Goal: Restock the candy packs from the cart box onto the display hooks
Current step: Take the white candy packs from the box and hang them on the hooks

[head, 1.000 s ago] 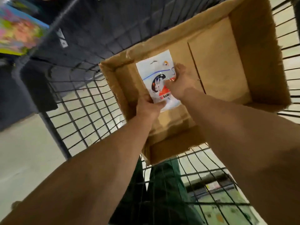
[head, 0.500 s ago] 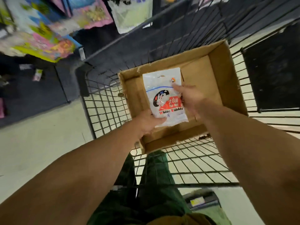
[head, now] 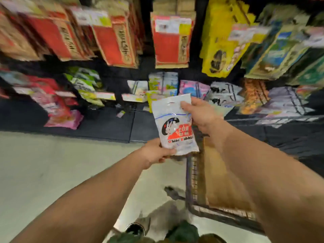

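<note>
In the head view, a white candy pack (head: 175, 123) is held upright in front of the blurred display packs (head: 163, 85). Its lower left corner is pinched by the left hand (head: 156, 153); its upper right edge is gripped by the right hand (head: 201, 114). The cart (head: 192, 181) with its cardboard box (head: 220, 181) is seen near right.

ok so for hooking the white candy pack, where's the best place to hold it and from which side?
Probably as now. The white candy pack is upright, its hang hole in the flat top strip. The right hand pinches the top right corner from the right, so the hole stays uncovered. The left hand grips the bottom left corner from below and steadies the floppy bag.
</note>
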`<state>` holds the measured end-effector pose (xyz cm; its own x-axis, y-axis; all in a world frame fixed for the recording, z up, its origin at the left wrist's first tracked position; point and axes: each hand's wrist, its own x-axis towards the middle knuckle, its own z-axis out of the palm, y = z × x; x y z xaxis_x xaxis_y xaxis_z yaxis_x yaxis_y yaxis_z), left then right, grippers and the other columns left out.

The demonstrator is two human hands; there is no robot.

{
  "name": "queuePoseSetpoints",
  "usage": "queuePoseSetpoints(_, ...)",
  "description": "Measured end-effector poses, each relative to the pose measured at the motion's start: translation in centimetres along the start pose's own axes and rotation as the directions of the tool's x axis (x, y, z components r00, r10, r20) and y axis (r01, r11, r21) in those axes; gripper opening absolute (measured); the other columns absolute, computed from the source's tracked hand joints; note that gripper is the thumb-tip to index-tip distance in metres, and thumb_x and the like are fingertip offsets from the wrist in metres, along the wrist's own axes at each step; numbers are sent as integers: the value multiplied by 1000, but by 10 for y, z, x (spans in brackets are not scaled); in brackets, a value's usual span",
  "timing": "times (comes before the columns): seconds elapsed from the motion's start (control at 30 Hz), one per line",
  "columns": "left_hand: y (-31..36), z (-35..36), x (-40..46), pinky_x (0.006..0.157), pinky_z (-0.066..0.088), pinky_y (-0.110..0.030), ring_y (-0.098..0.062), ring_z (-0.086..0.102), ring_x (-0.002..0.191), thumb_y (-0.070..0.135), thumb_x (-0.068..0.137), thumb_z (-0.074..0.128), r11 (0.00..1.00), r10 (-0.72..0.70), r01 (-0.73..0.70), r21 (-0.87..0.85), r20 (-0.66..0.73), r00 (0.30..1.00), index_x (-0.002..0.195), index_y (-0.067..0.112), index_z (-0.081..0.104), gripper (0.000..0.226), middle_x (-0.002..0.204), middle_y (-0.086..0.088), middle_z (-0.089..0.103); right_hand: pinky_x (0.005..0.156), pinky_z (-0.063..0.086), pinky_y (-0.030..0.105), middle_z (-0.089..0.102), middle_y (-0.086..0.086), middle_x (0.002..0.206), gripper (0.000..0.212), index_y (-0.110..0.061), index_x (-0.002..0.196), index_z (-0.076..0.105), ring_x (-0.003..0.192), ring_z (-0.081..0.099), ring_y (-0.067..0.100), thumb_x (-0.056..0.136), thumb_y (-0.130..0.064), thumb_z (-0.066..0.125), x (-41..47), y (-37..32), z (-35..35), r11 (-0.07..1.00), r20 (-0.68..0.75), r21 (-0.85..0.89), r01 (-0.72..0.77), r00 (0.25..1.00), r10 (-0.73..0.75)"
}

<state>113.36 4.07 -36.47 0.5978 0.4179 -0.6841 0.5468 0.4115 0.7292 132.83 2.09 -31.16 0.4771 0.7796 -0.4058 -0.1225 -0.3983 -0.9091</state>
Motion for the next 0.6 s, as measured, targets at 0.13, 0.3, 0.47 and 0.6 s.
queuePoseSetpoints(0.13,-28,-156,-92,71,47,-26,-10,54,69,12,86,77,994,76,-89,-64,-185,980,106,18,66,23,79,6,66,65,58,34,73,8,90,14,-19,85,66,79,71,26,98,-19,59,-12,-56,191,991,138,-43,130,983,-123)
queuePoseSetpoints(0.3,-65,-330,-227,72,45,-27,-13,61,87,15,89,75,967,119,-222,-126,-548,828,103,21,69,16,105,1,73,69,56,35,74,9,95,14,-10,101,68,79,71,23,100,-18,57,-53,-120,420,970,392,23,243,890,-233)
queuePoseSetpoints(0.47,-86,-443,-312,71,41,-29,-15,59,86,30,72,81,914,131,-374,-156,-761,636,98,22,71,30,100,3,75,80,58,45,73,12,104,11,-21,89,66,96,71,31,98,-21,59,-86,-171,579,942,493,92,324,807,-326)
queuePoseSetpoints(0.6,-101,-502,-331,72,45,-25,-15,58,87,19,90,73,873,82,-435,-221,-812,577,93,23,66,8,95,5,71,81,59,54,74,14,100,11,-21,89,67,93,72,35,96,-19,59,-82,-188,670,939,570,123,322,751,-332)
